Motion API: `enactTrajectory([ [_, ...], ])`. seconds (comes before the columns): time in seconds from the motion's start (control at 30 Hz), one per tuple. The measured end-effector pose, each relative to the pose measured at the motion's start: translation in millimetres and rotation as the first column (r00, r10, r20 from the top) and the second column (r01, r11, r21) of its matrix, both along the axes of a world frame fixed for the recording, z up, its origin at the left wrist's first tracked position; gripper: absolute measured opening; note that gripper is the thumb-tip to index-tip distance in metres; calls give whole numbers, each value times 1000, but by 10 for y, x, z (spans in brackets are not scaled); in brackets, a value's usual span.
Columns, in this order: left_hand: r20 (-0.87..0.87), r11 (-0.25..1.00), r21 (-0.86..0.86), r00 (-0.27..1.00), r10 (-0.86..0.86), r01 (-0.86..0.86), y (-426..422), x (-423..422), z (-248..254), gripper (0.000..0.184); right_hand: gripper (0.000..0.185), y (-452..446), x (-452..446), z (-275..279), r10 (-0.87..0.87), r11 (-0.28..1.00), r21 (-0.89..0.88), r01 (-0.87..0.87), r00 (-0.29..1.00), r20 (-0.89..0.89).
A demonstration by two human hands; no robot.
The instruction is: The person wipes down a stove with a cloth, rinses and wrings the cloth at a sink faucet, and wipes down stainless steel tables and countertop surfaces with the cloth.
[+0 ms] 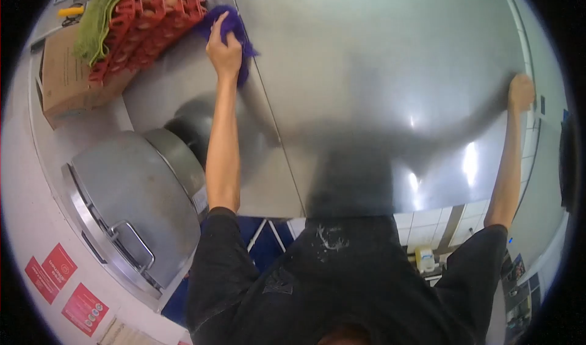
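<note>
My left hand presses on a bunched purple cloth at the upper left of the steel table, close to the seam between two metal sheets. Some fingers curl over the cloth, which spreads out beyond them on the right. At the far right, my right hand rests closed at the table's edge; whether it holds anything there is hidden. Both arms are stretched away from my body.
Red egg trays with eggs and a green mesh cloth stand on a cardboard box at the upper left. A large grey metal machine with a handle lies below. White tiles border the table.
</note>
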State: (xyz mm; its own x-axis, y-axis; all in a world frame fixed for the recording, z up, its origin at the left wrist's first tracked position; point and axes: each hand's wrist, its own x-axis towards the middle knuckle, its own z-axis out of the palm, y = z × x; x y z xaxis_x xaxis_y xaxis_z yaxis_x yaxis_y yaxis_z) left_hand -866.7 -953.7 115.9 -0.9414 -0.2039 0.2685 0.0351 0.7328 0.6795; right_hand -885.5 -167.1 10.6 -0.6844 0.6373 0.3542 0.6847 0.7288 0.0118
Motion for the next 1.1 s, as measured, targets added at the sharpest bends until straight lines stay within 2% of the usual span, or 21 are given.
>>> enactTrajectory([
  [0.1,-79,980,-122,983,-168,157,151,686,-39,40,55,-249,-26,134,21,999,-39,-24,997,-73],
  [0.23,149,926,70,914,-378,372,666,3073,12,54,56,24,-44,-114,17,997,-73,-25,994,-107],
  [0.3,317,908,195,853,-415,370,869,4173,196,52,53,-209,105,132,97,955,-234,-183,937,-336],
  [0.33,385,937,268,867,-317,224,960,4429,411,48,53,-452,283,370,73,962,-221,-158,934,-350],
  [0.37,459,942,330,862,-215,59,1046,4534,596,44,50,-873,547,669,101,949,-219,-228,876,-472],
  [0.43,304,951,287,953,20,-111,906,4304,749,34,45,-1422,1173,1072,175,902,-218,-372,779,-603],
  [0.47,127,979,180,989,78,-101,780,3900,887,25,43,-1599,1550,1180,208,874,-227,-431,751,-626],
  [0.53,-129,982,162,984,119,-97,495,3124,961,18,42,-2068,2369,1440,86,865,-351,-359,794,-602],
  [0.57,-227,982,171,966,123,-85,281,2743,779,19,42,-2202,2768,1473,-60,797,-504,-332,788,-613],
  [0.6,-176,949,283,965,196,-141,292,2342,806,22,44,-2291,3166,1498,-137,791,-563,-239,828,-544],
  [0.63,-141,957,275,981,134,-91,189,1958,736,28,45,-2353,3573,1456,-197,712,-654,-256,821,-536],
  [0.67,-281,985,175,959,34,16,181,1532,667,31,45,-2432,3962,1389,-204,716,-656,-238,828,-523],
  [0.7,-251,982,188,968,21,27,138,1092,507,33,45,-2512,4293,1444,-213,695,-701,-161,885,-414],
  [0.77,-258,967,251,966,22,46,133,474,146,34,40,-2695,4862,1375,-241,712,-688,-143,870,-430],
  [0.8,-244,995,-74,968,53,-73,180,295,-50,35,38,-2724,5127,1367,-217,737,-668,-101,901,-376],
  [0.83,-221,899,-402,971,89,-174,253,220,-184,37,37,-2761,5428,1362,-177,792,-608,-58,931,-319],
  [0.87,-218,910,-376,971,95,-173,366,194,-194,37,36,-2746,5617,1343,-148,837,-547,-11,958,-246],
  [0.9,-185,941,-337,982,-34,-31,480,256,-162,39,36,-2702,5735,1288,-151,845,-534,4,961,-230],
  [0.97,-118,936,-252,952,-281,245,754,698,-143,44,37,-2687,6257,1072,-361,710,-684,167,920,-150],
  [1.0,-105,912,-206,919,-380,354,941,1002,-86,46,37,-2660,6470,942,-368,694,-695,190,923,-115],
  [1.1,-123,737,-18,730,-673,676,1529,2442,-9,51,39,-2590,6777,644,-430,628,-721,293,903,-7],
])
